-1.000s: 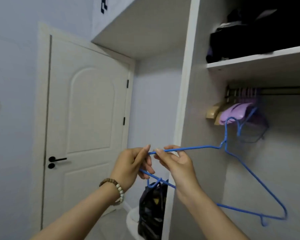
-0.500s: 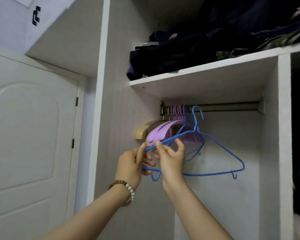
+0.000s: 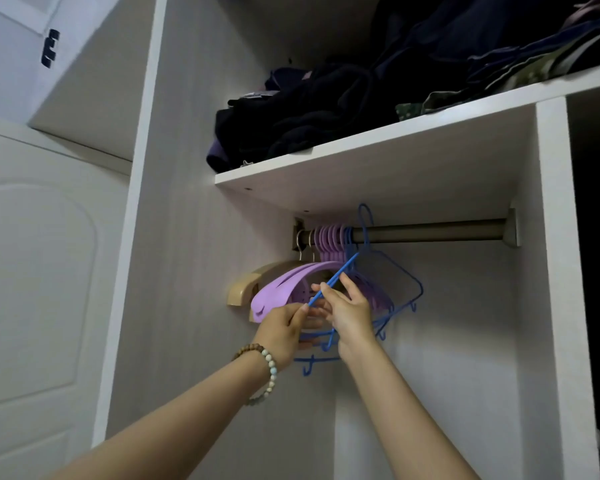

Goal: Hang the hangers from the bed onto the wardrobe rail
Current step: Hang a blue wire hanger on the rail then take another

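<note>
Both hands, left hand (image 3: 284, 327) and right hand (image 3: 349, 311), pinch blue wire hanger (image 3: 340, 271), hook over rail (image 3: 430, 231) frame centre; dark clothes (image 3: 326, 105) fill shelf (image 3: 378, 150) above.

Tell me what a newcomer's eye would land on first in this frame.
Both hands meet mid-frame: the left hand and right hand pinch a blue wire hanger whose hook sits at the wardrobe rail. Purple hangers bunch at the rail's left end beside a wooden hanger. Dark folded clothes fill the shelf above.
</note>
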Motion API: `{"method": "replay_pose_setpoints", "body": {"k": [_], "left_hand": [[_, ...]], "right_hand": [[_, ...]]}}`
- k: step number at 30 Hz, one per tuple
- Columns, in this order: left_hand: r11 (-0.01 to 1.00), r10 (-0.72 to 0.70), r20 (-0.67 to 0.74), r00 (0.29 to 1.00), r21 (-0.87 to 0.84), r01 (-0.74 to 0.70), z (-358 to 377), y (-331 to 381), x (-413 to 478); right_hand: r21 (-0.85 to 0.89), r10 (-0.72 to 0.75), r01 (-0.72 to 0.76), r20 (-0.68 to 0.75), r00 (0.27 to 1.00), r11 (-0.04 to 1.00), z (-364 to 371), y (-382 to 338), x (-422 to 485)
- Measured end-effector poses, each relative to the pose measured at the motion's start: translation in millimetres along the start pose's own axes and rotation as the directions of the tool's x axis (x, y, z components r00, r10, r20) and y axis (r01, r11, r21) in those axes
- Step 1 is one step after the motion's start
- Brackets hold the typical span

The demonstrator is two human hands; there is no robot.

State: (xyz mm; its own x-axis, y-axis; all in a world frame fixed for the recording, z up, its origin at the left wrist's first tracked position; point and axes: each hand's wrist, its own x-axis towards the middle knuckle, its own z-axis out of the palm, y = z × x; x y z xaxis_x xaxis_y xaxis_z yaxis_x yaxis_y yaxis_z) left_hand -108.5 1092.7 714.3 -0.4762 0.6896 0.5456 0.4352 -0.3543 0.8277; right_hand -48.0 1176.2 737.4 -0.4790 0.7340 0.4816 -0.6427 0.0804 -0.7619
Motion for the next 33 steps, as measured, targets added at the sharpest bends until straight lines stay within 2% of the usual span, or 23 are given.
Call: {"method": "replay_pose_setpoints", "body": {"k": [6,11,15,20,24,28,33], "left_hand": [[0.994,-0.062,-0.009,0.998,0.092,0.062,2,-4,19],[0.981,-0.152,0.021,0.988,0.123,0.149,-5,-16,15],[0.972,-0.18,0.025,0.983,0.157,0.174,-14,-17,7],[0.968,-0.124,-0.034,0.992,0.214,0.128,-32,-4,-8],[0.967,-0.105,-0.061,0.993,0.229,0.117,-62,7,-27],[0.973,-0.04,-0.125,0.991,0.222,0.067,-103,23,-54],[0.947,0.032,-0.225,0.974,0.318,0.043,-182,37,-105]], "right_hand": [[-0.028,0.078,-0.078,0.002,0.997,0.997,-6,6,23],[-0.117,0.119,-0.121,-0.026,0.993,0.986,-13,22,22],[-0.184,0.066,-0.073,-0.044,0.997,0.98,-14,33,13],[-0.307,-0.092,0.056,-0.106,0.99,0.95,-5,30,-4],[-0.379,-0.174,0.134,-0.072,0.982,0.916,13,23,-25],[-0.369,-0.247,0.224,-0.015,0.969,0.902,51,18,-52],[-0.366,-0.195,0.212,0.082,0.977,0.906,119,35,-98]]}}
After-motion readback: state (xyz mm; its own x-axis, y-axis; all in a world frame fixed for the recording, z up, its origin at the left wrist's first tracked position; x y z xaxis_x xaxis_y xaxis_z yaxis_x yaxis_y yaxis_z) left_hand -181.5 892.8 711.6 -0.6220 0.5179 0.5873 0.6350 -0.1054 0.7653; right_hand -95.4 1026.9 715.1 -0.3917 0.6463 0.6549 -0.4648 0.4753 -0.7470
